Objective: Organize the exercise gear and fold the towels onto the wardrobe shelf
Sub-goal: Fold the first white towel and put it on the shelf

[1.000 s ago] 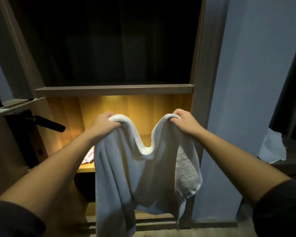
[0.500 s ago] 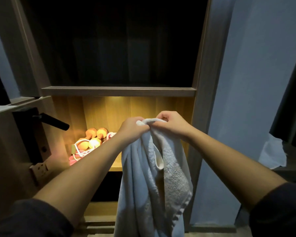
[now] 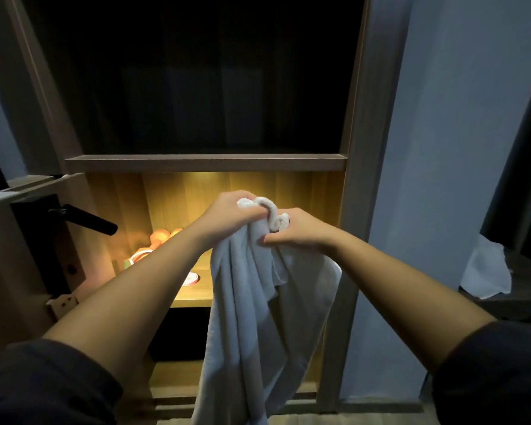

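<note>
Folding towel (image 3: 258, 317) mid-air in front of the wardrobe: top edge bunched between both hands, the rest hanging free past the lit shelf (image 3: 193, 297). Left hand (image 3: 230, 214) gripping the gathered edge, fingers curled round the cloth. Right hand (image 3: 298, 233) touching it, fingers and thumb pinching the same bunch. Judging this as the first fold, top corners brought together but drape uneven and lower hem not lined up.

Next move as judged: re-grip at the fold line, shake the drape flat, fold once more, then lay it on the lit shelf, probably right of the exercise gear (image 3: 163, 237) (orange pieces and white cord, mostly hidden behind the left forearm).

Upper shelf board (image 3: 206, 162) with a dark bay above, contents unreadable. Black door handle (image 3: 89, 222) at left, apart from the towel. Second pale cloth (image 3: 485, 271) off to the right, well apart, likely next in the queue.
</note>
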